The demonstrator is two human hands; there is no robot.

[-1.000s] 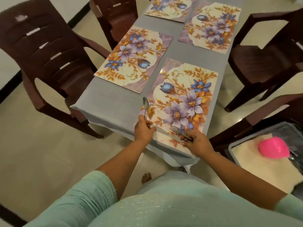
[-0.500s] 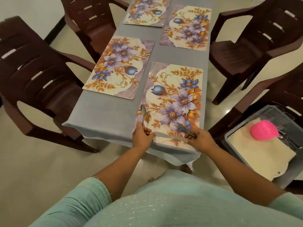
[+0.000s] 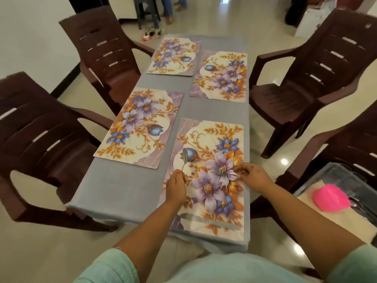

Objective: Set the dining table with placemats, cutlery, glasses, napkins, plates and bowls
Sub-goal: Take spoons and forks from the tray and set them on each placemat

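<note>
Several floral placemats lie on the grey tablecloth (image 3: 122,186). Over the nearest placemat (image 3: 216,135) my left hand (image 3: 175,187) grips a spoon (image 3: 184,158) by its handle, bowl pointing away from me. My right hand (image 3: 252,176) pinches a fork (image 3: 229,172) above the big purple flower, tines pointing left. A knife (image 3: 210,220) lies flat across the placemat's near edge, free of both hands.
Brown plastic chairs stand on both sides, two at left (image 3: 36,139) and two at right (image 3: 306,78). A grey bin (image 3: 334,172) on the nearest right chair holds a pink bowl (image 3: 331,198), beige cloth and more cutlery.
Both hands have moved farther up the placemat with spoon and fork. The knife that lay between them now rests on the placemat's near edge. The camera has tilted up.
</note>
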